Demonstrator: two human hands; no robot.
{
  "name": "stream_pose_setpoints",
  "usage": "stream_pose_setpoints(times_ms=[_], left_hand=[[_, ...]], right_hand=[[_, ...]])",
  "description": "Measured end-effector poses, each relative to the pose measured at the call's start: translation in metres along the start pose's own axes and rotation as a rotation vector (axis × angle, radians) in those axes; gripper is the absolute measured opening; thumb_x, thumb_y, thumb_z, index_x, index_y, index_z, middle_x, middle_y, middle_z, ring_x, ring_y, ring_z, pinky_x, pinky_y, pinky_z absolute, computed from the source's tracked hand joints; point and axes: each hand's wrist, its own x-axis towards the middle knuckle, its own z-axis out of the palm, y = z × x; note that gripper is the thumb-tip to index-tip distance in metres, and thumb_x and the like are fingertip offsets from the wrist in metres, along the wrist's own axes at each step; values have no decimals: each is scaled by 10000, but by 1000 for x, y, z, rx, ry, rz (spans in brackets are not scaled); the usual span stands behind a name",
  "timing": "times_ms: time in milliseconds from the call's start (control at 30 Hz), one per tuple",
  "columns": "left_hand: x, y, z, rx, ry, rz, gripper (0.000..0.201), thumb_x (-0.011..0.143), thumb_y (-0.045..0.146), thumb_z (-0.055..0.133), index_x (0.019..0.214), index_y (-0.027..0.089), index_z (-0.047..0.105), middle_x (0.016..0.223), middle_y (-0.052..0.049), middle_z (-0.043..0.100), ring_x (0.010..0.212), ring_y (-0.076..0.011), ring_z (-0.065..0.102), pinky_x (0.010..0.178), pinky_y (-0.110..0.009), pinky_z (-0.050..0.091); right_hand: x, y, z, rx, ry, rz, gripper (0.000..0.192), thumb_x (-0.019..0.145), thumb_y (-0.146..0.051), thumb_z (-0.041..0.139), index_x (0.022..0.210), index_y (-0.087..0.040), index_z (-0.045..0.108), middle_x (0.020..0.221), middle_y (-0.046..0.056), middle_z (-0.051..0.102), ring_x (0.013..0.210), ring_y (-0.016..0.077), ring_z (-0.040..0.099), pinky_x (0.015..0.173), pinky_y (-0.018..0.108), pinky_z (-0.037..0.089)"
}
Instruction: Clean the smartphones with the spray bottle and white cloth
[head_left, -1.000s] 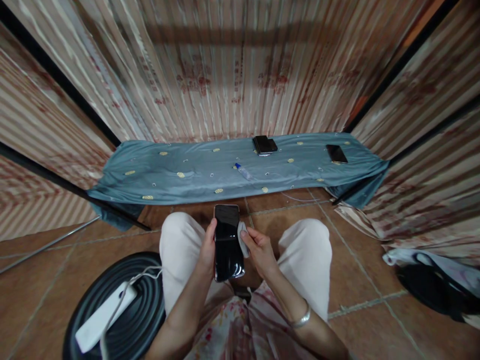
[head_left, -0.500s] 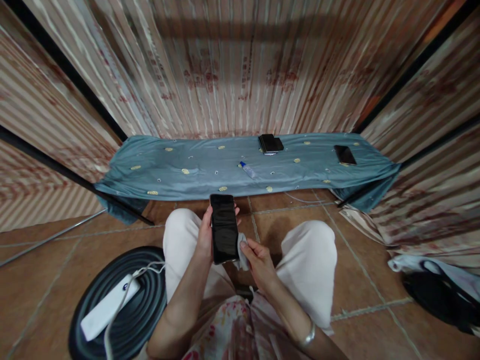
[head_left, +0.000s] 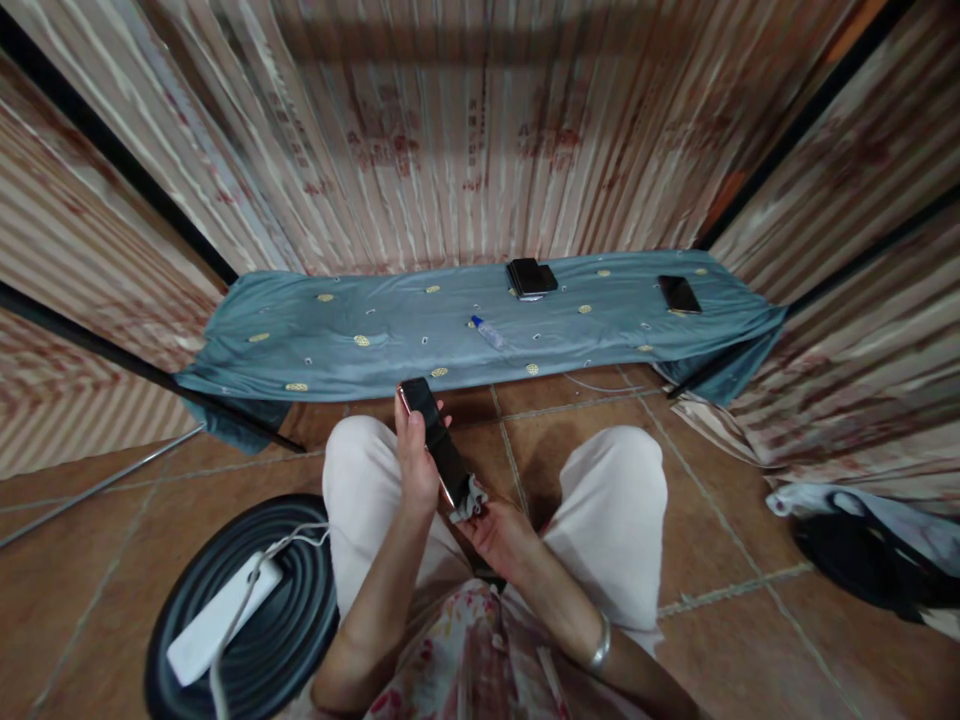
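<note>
My left hand (head_left: 418,462) is wrapped round a black smartphone (head_left: 442,440), which is tilted so that its edge turns up to the left. The phone's screen is dark. At the phone's lower end, my right hand (head_left: 501,532) presses a crumpled grey cloth (head_left: 471,500) against its bottom corner. The fingers of that hand are partly hidden beneath the cloth and phone. Both hands are held above my lap, between my knees.
A low bench under a blue patterned cloth (head_left: 390,350) stands ahead. On it lie a blue-capped clear bottle (head_left: 487,331), stacked dark devices (head_left: 531,279) and another dark device (head_left: 679,294). Left, a white power strip (head_left: 221,620) rests on a black round ridged object (head_left: 307,640).
The phone has tipped from facing me to leaning on its edge. My right hand has moved down with the cloth, from the phone's right side to its bottom corner.
</note>
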Motion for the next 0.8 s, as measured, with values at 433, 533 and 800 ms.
stream_pose_setpoints(times_ms=[433, 533, 800], left_hand=[[8, -13, -17, 116, -27, 91, 652, 748, 359, 733, 1359, 357, 507, 1387, -5, 524, 1135, -184, 559, 1017, -300, 397], [10, -8, -18, 66, 13, 51, 644, 722, 331, 753, 1331, 357, 542, 1327, 1, 566, 1078, -161, 578, 940, -257, 436], [0, 2, -19, -126, 26, -198, 555, 712, 278, 751, 1245, 349, 613, 1035, 29, 680, 841, -114, 636, 751, -217, 493]], right_hand=[[-17, -15, 16, 239, -35, 299, 331, 659, -450, 824, 670, -155, 675, 547, -26, 585, 492, 103, 525, 502, 223, 432], [-26, -23, 15, 160, -74, 300, 356, 684, -491, 797, 663, -159, 670, 550, -38, 560, 491, 89, 494, 506, 209, 417], [-24, -78, 1, -627, -214, -252, 276, 949, -373, 517, 1061, -210, 710, 1037, 45, 698, 950, 181, 641, 868, 286, 496]])
